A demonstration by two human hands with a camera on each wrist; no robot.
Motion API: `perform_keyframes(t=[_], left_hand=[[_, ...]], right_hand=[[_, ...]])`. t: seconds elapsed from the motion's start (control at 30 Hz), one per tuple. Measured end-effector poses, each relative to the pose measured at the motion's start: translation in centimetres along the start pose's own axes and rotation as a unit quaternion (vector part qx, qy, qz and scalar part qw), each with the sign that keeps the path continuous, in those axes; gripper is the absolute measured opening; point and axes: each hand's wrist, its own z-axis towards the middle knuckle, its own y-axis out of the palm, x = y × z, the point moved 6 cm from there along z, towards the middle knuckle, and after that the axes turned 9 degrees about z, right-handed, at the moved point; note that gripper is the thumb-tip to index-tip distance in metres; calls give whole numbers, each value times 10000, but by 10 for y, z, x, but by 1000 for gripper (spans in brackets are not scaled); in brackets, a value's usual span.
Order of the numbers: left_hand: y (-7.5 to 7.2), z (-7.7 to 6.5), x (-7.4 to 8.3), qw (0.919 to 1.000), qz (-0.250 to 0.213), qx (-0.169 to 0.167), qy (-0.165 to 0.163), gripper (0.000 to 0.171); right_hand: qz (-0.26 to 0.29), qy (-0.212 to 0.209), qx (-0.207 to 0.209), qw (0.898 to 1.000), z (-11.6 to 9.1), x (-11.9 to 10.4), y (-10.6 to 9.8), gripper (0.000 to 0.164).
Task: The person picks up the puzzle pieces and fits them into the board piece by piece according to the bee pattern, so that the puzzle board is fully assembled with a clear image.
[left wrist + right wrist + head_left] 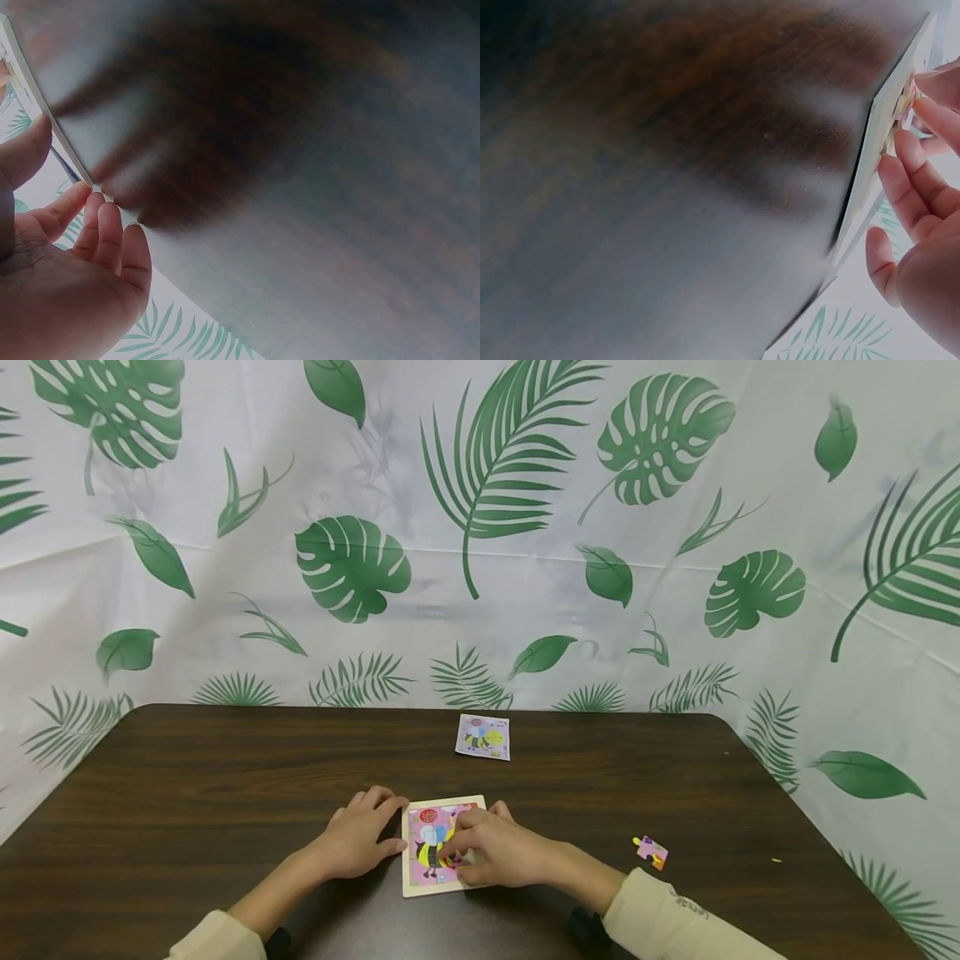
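A square jigsaw puzzle board with a pale wooden frame lies on the table, showing a bee on pink. My left hand touches the board's left side, its thumb and index finger against the frame edge and the other fingers loosely bent. Over the board's right half, my right hand pinches a small puzzle piece between thumb and index finger, low against the picture. In the head view these fingers hide much of that piece and the picture's right part. The right wrist view shows the remaining fingers near the frame.
One loose puzzle piece, pink with yellow and orange, lies on the table to the right. A printed bee picture card lies behind the board. The dark wooden table ends at a leaf-patterned curtain. A tiny yellowish scrap lies far right.
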Motion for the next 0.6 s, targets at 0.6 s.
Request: perform_keyframes(t=[0.6], left_hand=[[-2, -2, 3, 10000, 22, 24, 11, 44]], right_hand=[[352, -2, 101, 9993, 3, 4, 1, 20]])
